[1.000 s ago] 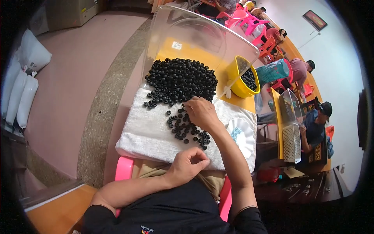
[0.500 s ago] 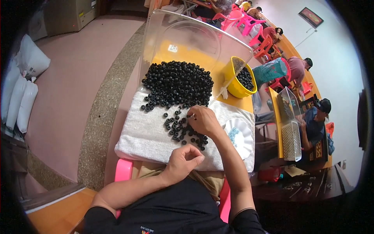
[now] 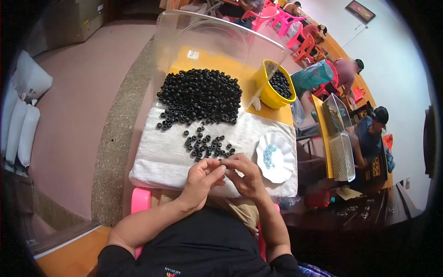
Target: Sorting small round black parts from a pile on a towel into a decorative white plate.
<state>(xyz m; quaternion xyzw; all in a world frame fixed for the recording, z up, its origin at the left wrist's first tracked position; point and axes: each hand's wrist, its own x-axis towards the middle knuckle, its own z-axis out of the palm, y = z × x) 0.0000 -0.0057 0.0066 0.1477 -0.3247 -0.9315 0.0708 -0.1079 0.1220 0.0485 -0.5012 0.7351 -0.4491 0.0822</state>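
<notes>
My left hand (image 3: 201,181) and my right hand (image 3: 246,175) meet at the fingertips above the near part of a white towel (image 3: 154,157). Both are closed in a pinch. Whatever they hold between them is too small and too covered to name. Just beyond the fingers lie several loose black beads (image 3: 208,147), round with a hole through them. Farther off, a large heap of the same beads (image 3: 200,94) spills from a clear plastic bin (image 3: 221,34) onto the towel. Right of my right hand, a white fluted dish (image 3: 282,168) holds tiny light blue pieces (image 3: 269,156).
A yellow tub (image 3: 272,97) with more black beads stands beyond the dish, against the bin's side. White sacks (image 3: 28,134) lean at the far left. On the right, a co-worker (image 3: 371,134) sits by a white perforated basket (image 3: 342,158).
My right hand has come back from the loose beads to meet my left hand. The left thumb and fingers have moved up to it. The whole view has shifted slightly.
</notes>
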